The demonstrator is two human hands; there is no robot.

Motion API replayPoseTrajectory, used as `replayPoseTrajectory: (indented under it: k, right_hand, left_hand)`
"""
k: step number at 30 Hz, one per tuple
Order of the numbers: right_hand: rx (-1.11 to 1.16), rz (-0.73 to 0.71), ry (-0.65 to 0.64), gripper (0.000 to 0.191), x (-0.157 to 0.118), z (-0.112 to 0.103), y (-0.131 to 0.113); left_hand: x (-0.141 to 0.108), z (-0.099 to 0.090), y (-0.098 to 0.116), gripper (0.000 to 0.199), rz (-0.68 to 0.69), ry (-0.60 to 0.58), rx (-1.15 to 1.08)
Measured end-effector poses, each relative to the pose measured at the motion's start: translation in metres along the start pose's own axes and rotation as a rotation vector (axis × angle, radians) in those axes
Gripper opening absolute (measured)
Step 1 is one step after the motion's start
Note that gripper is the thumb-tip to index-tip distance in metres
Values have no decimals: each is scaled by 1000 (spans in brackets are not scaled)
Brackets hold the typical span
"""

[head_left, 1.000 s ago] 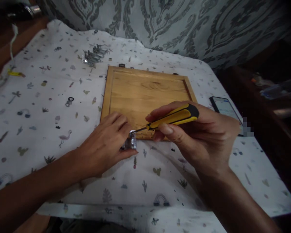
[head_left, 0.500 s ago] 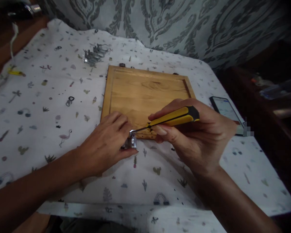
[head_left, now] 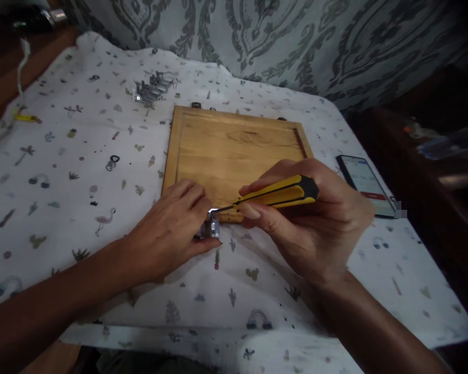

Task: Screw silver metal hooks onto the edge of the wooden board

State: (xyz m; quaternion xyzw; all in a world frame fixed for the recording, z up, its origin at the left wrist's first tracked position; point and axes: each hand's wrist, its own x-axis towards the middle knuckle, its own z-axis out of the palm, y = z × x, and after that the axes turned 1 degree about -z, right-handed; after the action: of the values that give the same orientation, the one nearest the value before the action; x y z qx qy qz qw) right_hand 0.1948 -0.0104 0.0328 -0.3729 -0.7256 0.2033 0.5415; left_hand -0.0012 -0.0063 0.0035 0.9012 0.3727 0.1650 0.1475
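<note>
White cloth (head_left: 132,140) printed with small cacti, rainbows and a flamingo covers a tabletop, with a grey patterned wall (head_left: 281,31) rising behind its far edge. Near the middle of the cloth lies a wooden board (head_left: 218,156), flat, its raised frame running around a recessed panel.

Over the board's near right corner is the person's right hand (head_left: 315,223), fingers and thumb gripping a tool. Opposite, the left hand (head_left: 167,228) covers the board's near left corner, fingers bent over the frame and thumb stretched out below, pinching a piece of metal against the near edge.

To the right of the right hand, well apart from the work, a phone (head_left: 366,182) lies with its screen lit. The tool in the right hand is a yellow and black screwdriver (head_left: 276,195), its handle tilted up to the right and its thin shaft pointing down to the left.

Beyond the board's far left corner, out of reach of both hands, loose metal fittings (head_left: 152,87) sit in a cluster on the cloth. Smallest of all, a shiny metal fitting (head_left: 214,227) lies between the left hand's fingers and thumb, partly hidden by them. The screwdriver's tip meets its upper part; whether it sits in a screw cannot be told.
</note>
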Motion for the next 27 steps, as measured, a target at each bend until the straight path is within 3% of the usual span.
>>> replayPoseTrajectory:
  k: [4, 8, 27]
  right_hand:
    - [3, 73, -92, 22, 4, -9, -4]
    - [66, 33, -206, 13, 6, -16, -2]
    - [-57, -62, -137, 14, 3, -11, 2]
  left_hand:
    - [0, 1, 1, 31, -35, -9, 0]
    - [0, 2, 2, 32, -54, -16, -2]
    - [0, 1, 1, 31, -25, 1, 0]
